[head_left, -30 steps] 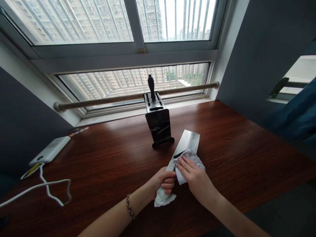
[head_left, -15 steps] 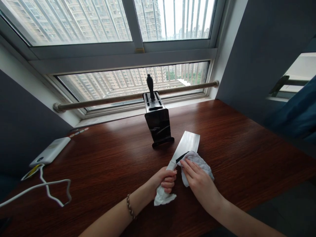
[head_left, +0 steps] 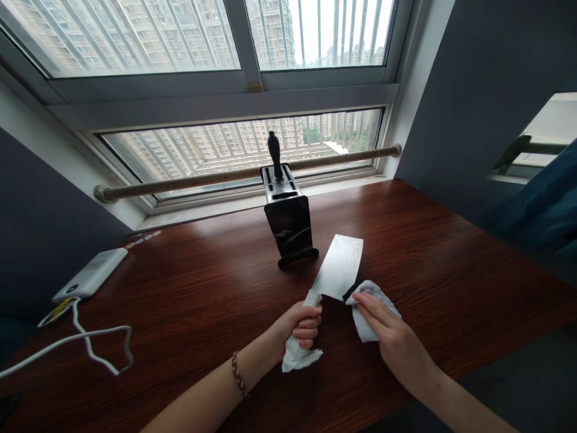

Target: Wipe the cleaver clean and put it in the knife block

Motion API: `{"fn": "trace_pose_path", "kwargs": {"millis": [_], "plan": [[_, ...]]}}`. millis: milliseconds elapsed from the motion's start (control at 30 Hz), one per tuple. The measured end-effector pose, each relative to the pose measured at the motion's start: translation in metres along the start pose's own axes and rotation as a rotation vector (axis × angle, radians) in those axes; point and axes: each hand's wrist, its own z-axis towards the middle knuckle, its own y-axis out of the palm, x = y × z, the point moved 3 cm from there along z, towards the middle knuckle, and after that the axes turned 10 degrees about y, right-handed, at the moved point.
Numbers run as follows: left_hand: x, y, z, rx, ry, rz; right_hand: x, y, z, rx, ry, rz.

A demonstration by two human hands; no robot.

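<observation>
My left hand [head_left: 301, 325] is wrapped round the handle of a cleaver [head_left: 341, 264], whose broad, shiny blade points away from me over the table. White paper or thin cloth [head_left: 300, 356] covers the handle and hangs out below my fist. To the right of the blade, my right hand [head_left: 403, 343] presses a crumpled white cloth [head_left: 370, 294] under its fingers. A small dark strip [head_left: 350, 293] sticks out of the cloth toward the blade's lower corner; I cannot tell what it is.
Behind the cleaver stands a black knife block [head_left: 291, 228] with one dark-handled tool [head_left: 274, 156] in it. On the left lie a white power bank [head_left: 92, 275] and a white cable [head_left: 97, 361]. A rail [head_left: 202, 180] crosses the window behind the brown wooden table [head_left: 189, 288].
My right hand with the cloth has moved right, off the blade near the handle to beside the blade's lower corner. The cleaver's blade is turned slightly and shows more of its face.
</observation>
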Motion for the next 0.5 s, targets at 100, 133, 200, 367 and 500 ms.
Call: {"fn": "trace_pose_path", "kwargs": {"millis": [100,133,200,367,500], "plan": [[0.001,0.000,0.000,-0.007,0.007,0.000,0.019,-0.008,0.003,0.021,0.187,0.391],[0.001,0.000,0.000,-0.010,0.011,0.004,0.028,-0.009,0.005,0.060,0.318,0.601],[0.001,0.001,-0.001,-0.023,0.012,0.020,0.047,-0.004,0.006,0.212,0.694,1.109],[-0.001,0.008,-0.006,-0.102,0.005,0.115,0.043,0.028,0.014,0.262,1.198,1.796],[-0.004,0.017,-0.011,-0.150,0.005,0.218,0.008,0.033,0.023,-0.011,1.122,2.032]]}}
